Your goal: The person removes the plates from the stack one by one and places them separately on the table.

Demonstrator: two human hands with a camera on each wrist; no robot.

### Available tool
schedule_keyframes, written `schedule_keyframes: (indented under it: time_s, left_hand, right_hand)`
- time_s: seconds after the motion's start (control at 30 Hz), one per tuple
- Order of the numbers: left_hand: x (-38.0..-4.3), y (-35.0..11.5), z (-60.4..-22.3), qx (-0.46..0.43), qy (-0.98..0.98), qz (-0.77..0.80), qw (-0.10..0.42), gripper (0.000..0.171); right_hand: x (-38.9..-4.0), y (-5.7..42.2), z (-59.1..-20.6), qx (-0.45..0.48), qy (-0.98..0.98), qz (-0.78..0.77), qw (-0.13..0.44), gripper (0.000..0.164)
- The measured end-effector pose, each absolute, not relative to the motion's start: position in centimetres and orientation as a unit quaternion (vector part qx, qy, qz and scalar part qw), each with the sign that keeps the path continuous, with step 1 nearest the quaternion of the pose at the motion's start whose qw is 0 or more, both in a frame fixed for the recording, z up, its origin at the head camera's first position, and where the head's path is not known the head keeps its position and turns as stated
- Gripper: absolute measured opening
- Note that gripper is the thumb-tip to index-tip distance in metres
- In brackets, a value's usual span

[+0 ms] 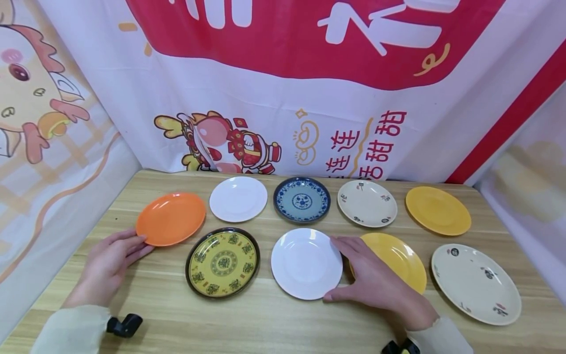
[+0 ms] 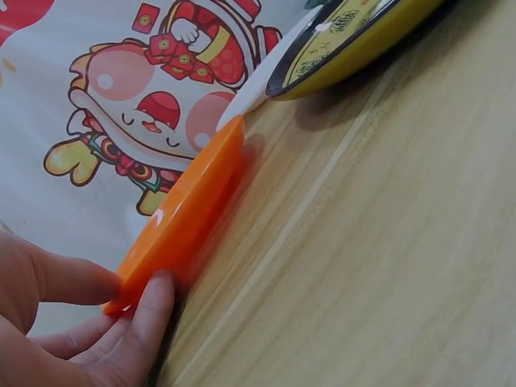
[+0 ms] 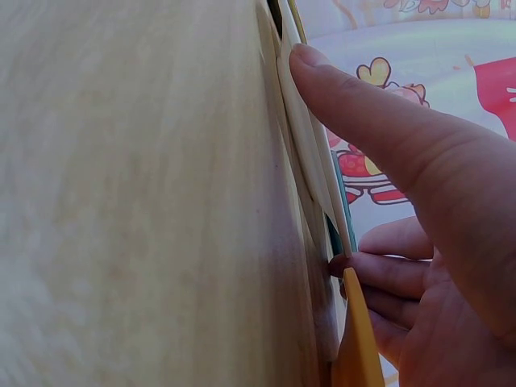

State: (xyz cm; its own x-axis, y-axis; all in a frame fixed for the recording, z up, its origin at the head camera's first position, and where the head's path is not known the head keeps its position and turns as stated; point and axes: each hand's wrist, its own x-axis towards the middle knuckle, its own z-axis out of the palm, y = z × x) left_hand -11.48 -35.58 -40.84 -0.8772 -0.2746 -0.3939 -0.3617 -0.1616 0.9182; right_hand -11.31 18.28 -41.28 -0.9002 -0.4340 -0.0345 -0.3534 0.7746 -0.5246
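Note:
My left hand (image 1: 106, 263) pinches the near-left rim of an orange plate (image 1: 171, 219). In the left wrist view, the thumb lies on one side of that plate's rim and the fingers on the other. My right hand (image 1: 369, 275) holds a white plate (image 1: 306, 263) by its right side, thumb at the near edge and fingers at the far right edge. Beneath that hand lies a yellow plate (image 1: 398, 260), partly hidden by it. Between the orange and white plates sits a dark-rimmed yellow patterned plate (image 1: 223, 263).
Along the back stand another white plate (image 1: 238, 199), a blue patterned plate (image 1: 302, 200), a cream decorated plate (image 1: 367, 203) and a second yellow plate (image 1: 438, 210). A larger cream plate (image 1: 476, 284) lies at the right. Printed cloth (image 1: 265, 88) hangs behind the wooden table (image 1: 247, 324).

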Motion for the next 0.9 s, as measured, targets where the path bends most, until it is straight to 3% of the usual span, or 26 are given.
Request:
schedule_keyframes:
  time_s: [0.7,0.9]
  left_hand:
    - [-11.7,-34.8,-40.8,-0.287,0.737,0.611,-0.033,0.065]
    - [-11.6,-34.1,-39.6,-0.285,0.849,0.441,-0.065,0.065]
  right_hand:
    - [-11.1,18.4,-41.1,-0.192,0.942,-0.262,0.086,0.126]
    - [-11.0,18.4,-41.1,-0.192,0.943,-0.26,0.083,0.125]
